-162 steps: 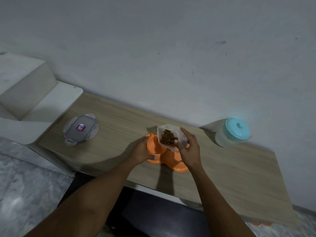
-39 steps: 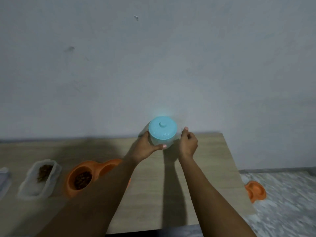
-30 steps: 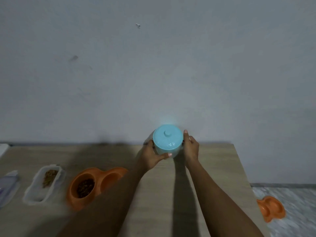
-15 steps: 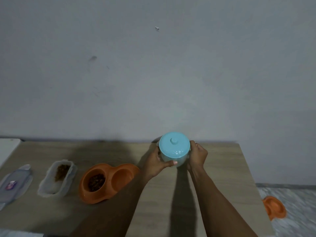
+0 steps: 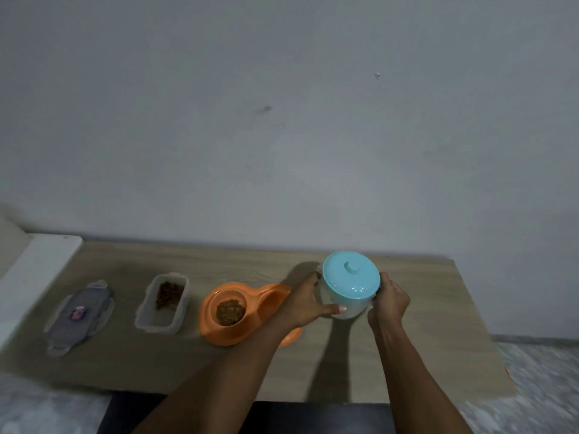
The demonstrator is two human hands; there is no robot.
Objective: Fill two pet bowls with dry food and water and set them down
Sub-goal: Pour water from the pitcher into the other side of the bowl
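A clear water jug with a turquoise lid [image 5: 350,283] is held above the wooden table [image 5: 438,333] between both hands. My left hand [image 5: 305,303] grips its left side and my right hand [image 5: 389,303] grips its right side. Left of the jug lies an orange double pet bowl [image 5: 238,311]. Its left cup holds brown dry food; my left arm partly hides its right cup. A clear food container [image 5: 163,303] with some kibble stands further left.
The container's grey lid [image 5: 80,316] lies at the table's left end beside a white ledge [image 5: 34,270]. A grey wall runs close behind the table. Marbled floor shows at the lower right, beyond the table's right edge.
Both hands have carried the jug left toward the orange bowl, and the view has swung left. Long before, my right hand held the food container over the bowl.
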